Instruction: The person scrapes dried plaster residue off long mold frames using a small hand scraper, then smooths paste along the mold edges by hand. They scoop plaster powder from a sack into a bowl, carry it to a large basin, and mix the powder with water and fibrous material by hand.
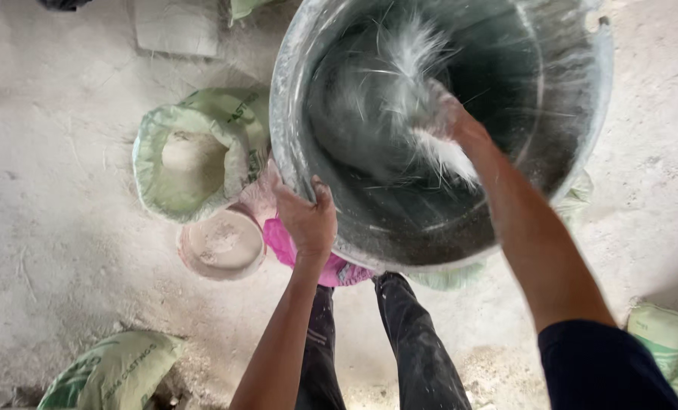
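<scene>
My left hand (308,220) is clenched over the near rim of the large metal tub (331,228), thumb outside and fingers curled over the edge, so that the tub sits tilted up toward me in the upper centre of the frame. My right hand (449,121) is deep inside the tub and blurred; it appears closed on a tuft of pale fibres (445,152), though I cannot tell the exact hold through the smear. More pale strands (399,61) streak across the tub's dark inner wall, which is dusted with grey powder.

Progress, as I judge it: the inside of the tub looks mostly bare apart from the strands and dust, so any emptying or wiping seems well advanced; loose fibres and a powder film on the wall are what remains.

Below the tub, at centre, a pink bag (282,243) shows beneath the rim, touching my left wrist area. Just beside it, left of centre, stands a small round bowl (221,244) holding pale powder. Above that, an open green sack (191,156) with rolled-down mouth holds similar powder. Further green sacks lie at lower left (115,372) and lower right (665,334). My dark trouser legs (415,349) stand on the dusty concrete floor (50,190).
</scene>
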